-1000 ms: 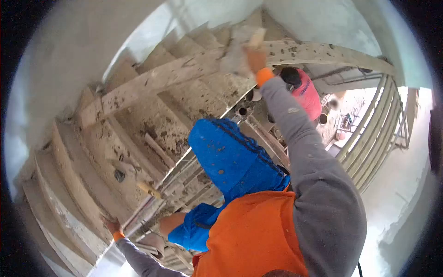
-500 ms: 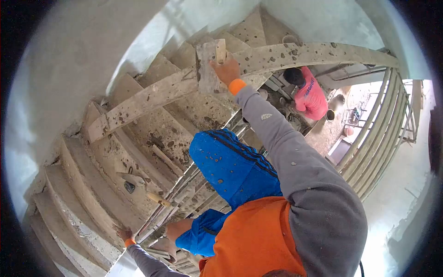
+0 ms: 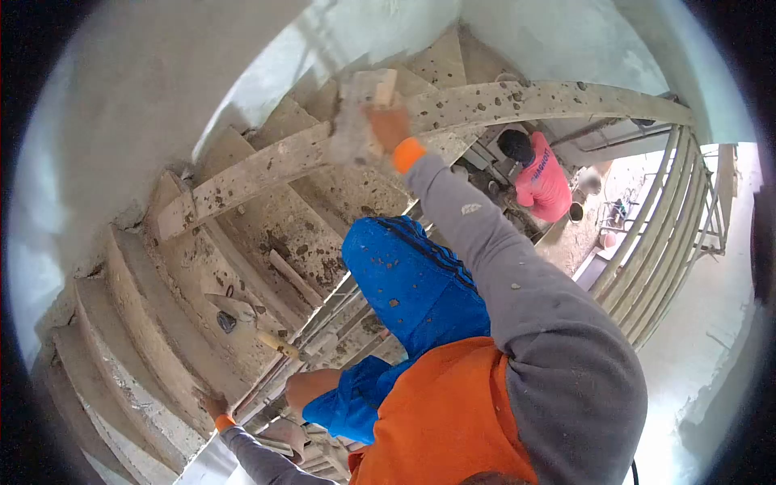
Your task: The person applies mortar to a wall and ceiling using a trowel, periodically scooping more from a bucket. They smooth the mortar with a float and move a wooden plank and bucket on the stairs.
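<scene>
My right hand [image 3: 388, 124] is wrapped round the handle of a flat plastering float [image 3: 353, 121], which is blurred and lies over the curved, mortar-spotted board [image 3: 259, 171] spanning the stairs. At the lower left, my left hand [image 3: 212, 403] rests on the edge of a concrete step [image 3: 182, 368], with its fingers apart and nothing in them. A trowel [image 3: 230, 306] and a wooden-handled tool [image 3: 277, 345] lie on a step above that hand, near a small dark lump [image 3: 226, 322].
Below the stairs, a person in a pink shirt [image 3: 544, 182] crouches beside a bucket [image 3: 576, 212]. Long slats [image 3: 655, 242] curve down the right side. A loose wooden strip [image 3: 295, 277] lies on the steps. Plastered wall [image 3: 121, 105] rises at the left.
My right hand and the float have shifted slightly left along the board. The view has moved a little. My left hand stays at the step edge.
</scene>
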`<state>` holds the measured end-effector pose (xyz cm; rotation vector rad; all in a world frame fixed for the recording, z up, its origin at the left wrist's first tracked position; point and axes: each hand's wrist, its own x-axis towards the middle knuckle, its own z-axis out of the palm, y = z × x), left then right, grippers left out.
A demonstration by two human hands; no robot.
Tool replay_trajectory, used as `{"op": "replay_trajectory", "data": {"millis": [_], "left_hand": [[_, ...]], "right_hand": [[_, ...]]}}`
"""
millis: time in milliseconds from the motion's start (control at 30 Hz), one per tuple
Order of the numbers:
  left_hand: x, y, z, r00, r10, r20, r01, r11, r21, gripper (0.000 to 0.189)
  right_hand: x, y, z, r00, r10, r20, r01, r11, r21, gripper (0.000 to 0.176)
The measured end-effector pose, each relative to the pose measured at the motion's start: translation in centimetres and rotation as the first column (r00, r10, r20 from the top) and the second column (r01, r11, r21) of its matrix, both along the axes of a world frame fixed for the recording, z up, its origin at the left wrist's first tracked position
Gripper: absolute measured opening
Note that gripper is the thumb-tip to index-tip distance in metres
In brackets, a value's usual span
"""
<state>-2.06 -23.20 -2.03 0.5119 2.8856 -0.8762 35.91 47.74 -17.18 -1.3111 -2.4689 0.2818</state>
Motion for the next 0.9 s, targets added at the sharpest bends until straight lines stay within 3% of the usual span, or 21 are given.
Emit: {"op": "replay_trajectory", "data": {"millis": [67,133,167,233,267,333,367,433,467,500,600,667,733,767,800,900], "left_hand": [[1.8,2.6,1.5,0.998,0.048,0.041,-0.045,0.997,-0.060,0.088],[0.2,0.8,0.5,0.999,-0.046,0.002,0.046,0.998,-0.034,0.088],[-1.1,-0.9,-0.4,0.996,-0.092,-0.019,0.091,0.996,-0.023,0.088],[-3.5,-4.0,-2.2,0.999,-0.050,-0.015,0.050,0.999,0.010,0.089],[-4.2,-4.7,-2.7,1.000,-0.028,-0.013,0.028,0.999,0.030,0.090],[-3.0,-2.1,-1.7,0.999,-0.006,0.034,0.012,0.985,-0.175,0.079],[-2.1,-1.0,-0.8,0.998,0.010,0.057,0.007,0.959,-0.283,0.073],[-1.6,-1.0,-0.4,0.998,0.052,0.030,-0.049,0.996,-0.070,0.087],[-1.3,-1.1,-0.4,0.997,0.075,0.023,-0.076,0.996,0.039,0.094],[-1.3,-1.3,-0.5,0.999,0.012,0.032,-0.014,0.998,0.062,0.094],[-1.7,-1.4,-0.7,0.990,-0.143,0.016,0.142,0.988,0.061,0.092],[-0.8,-1.1,-0.7,0.980,-0.194,-0.050,0.193,0.981,-0.030,0.090],[1.4,0.5,0.5,0.995,-0.086,-0.048,0.089,0.993,0.073,0.088],[2.5,2.0,1.4,0.999,-0.031,-0.042,0.036,0.992,0.123,0.087],[2.6,2.4,1.6,1.000,-0.017,-0.019,0.019,0.997,0.068,0.086],[2.8,3.3,2.0,1.000,0.016,0.017,-0.016,0.999,-0.035,0.084]], "right_hand": [[-3.4,-2.7,1.5,0.958,0.093,-0.270,-0.059,0.990,0.130,0.021],[-7.2,-6.4,6.5,0.952,0.172,-0.252,-0.182,0.983,-0.014,0.020],[-10.7,-9.0,6.9,0.681,-0.119,-0.722,-0.264,0.881,-0.394,0.025],[-11.4,-14.6,11.2,0.254,-0.530,-0.809,-0.489,0.651,-0.580,0.040],[-10.0,-17.5,15.6,0.266,-0.517,-0.814,-0.463,0.672,-0.578,0.048],[-11.2,-22.5,14.6,0.268,-0.461,-0.846,-0.534,0.660,-0.529,0.056],[-11.3,-24.5,13.2,0.422,-0.336,-0.842,-0.536,0.656,-0.530,0.056],[-11.1,-27.7,11.2,0.576,-0.234,-0.784,-0.561,0.584,-0.586,0.055],[-10.6,-29.2,10.2,0.594,-0.268,-0.758,-0.581,0.509,-0.635,0.054],[-10.0,-29.9,10.1,0.617,-0.300,-0.728,-0.596,0.426,-0.681,0.052],[-9.7,-30.6,10.5,0.768,-0.090,-0.634,-0.530,0.465,-0.709,0.053],[-11.6,-30.5,9.6,0.679,-0.113,-0.725,-0.544,0.585,-0.601,0.057],[-12.5,-30.0,8.8,0.661,-0.120,-0.741,-0.529,0.626,-0.573,0.059],[-12.0,-28.9,9.8,0.691,-0.120,-0.713,-0.514,0.612,-0.601,0.060],[-11.8,-28.0,10.2,0.721,-0.118,-0.683,-0.498,0.598,-0.629,0.061],[-12.3,-26.8,9.7,0.633,-0.225,-0.741,-0.517,0.590,-0.620,0.057]]}}
